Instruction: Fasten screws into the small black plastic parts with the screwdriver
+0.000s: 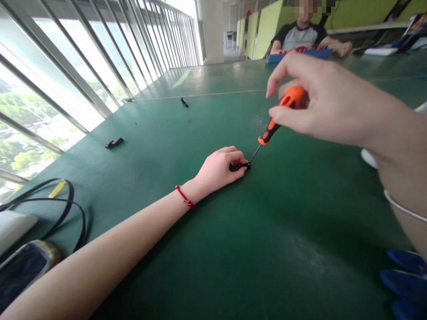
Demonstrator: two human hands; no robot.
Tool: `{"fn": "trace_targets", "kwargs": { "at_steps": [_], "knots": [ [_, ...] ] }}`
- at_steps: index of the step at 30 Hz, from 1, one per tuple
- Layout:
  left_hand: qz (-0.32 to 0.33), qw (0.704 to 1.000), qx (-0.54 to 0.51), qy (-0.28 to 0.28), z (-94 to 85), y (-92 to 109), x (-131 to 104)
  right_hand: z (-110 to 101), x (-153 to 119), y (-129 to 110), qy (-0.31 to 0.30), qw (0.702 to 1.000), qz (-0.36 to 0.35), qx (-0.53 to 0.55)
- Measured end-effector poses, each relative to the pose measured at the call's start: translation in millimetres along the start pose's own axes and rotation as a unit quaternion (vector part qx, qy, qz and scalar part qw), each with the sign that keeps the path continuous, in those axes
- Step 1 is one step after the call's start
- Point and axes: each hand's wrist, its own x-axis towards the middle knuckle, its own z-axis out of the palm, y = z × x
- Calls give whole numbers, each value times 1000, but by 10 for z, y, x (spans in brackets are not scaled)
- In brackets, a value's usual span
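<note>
My left hand (223, 166) rests on the green table, its fingers closed round a small black part (239, 167) that lies against the tabletop. A screwdriver (268, 132) with an orange and black handle slants down to this part, and its tip meets the part's right end. Above, my right hand (320, 98) grips the top of the handle between thumb and fingers. The exact kind of the black part is too small to make out.
Two more small black pieces, a nearer one (114, 143) and a farther one (184, 102), lie on the table (207, 262). A phone (26, 271) and a black cable (71, 195) sit at left. Metal railings (110, 58) line the left edge. Across the table sits a person (302, 35) behind a blue tray (276, 58).
</note>
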Motion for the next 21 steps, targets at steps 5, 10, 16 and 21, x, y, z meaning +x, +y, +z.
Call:
{"fn": "trace_targets", "kwargs": {
  "at_steps": [5, 10, 16, 21],
  "knots": [
    [29, 998, 50, 0, -23, 40, -2, -6, 1, -27, -17, 1000, -19, 0],
    [0, 1000, 19, 3, -18, 25, 1, -21, -3, -40, 1, 1000, -19, -6],
    [-39, 997, -71, -9, -13, -32, 21, 15, -1, -51, -6, 1000, -7, -7],
    [-48, 993, -103, -17, -21, -47, 27, 3, -7, -56, 1, 1000, -25, -2]
  ]
}}
